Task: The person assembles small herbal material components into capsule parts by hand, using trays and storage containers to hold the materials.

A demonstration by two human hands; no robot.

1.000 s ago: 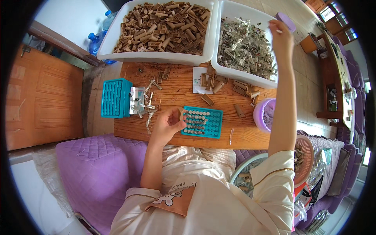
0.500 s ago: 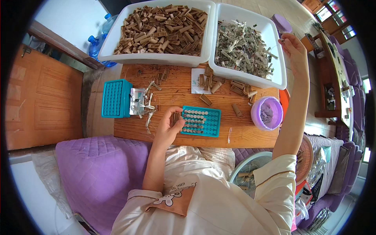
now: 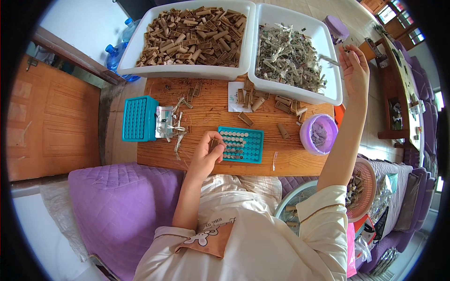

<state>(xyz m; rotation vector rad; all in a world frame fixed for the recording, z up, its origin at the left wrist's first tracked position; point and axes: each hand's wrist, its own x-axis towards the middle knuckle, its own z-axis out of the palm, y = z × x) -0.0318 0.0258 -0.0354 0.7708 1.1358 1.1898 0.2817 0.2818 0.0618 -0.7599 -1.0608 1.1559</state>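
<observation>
My left hand (image 3: 206,153) is closed around a small brown plastic shell (image 3: 214,143), at the left edge of a teal tray (image 3: 253,146). Rows of small round silvery pieces (image 3: 233,134) fill the tray's left part; the right part shows bare round pockets. Raised at the right rim of a white bin of clear, wired strips (image 3: 290,56), my right hand (image 3: 355,70) pinches one strip (image 3: 329,60) that sticks out leftward, blurred. A dark bit shows at its fingertips. Several loose brown shells (image 3: 282,107) lie on the table between the bins and the tray.
A larger white bin of brown shells (image 3: 197,35) stands at the back left. A purple tub (image 3: 318,136) holds greyish pieces at the table's right edge. At left are stacked teal trays (image 3: 139,119) and loose strips (image 3: 178,126). Baskets (image 3: 363,192) stand low at right.
My right hand has shifted slightly right and down, and a strip now shows in its fingers. My left hand has turned a little and lifted the brown shell beside the tray.
</observation>
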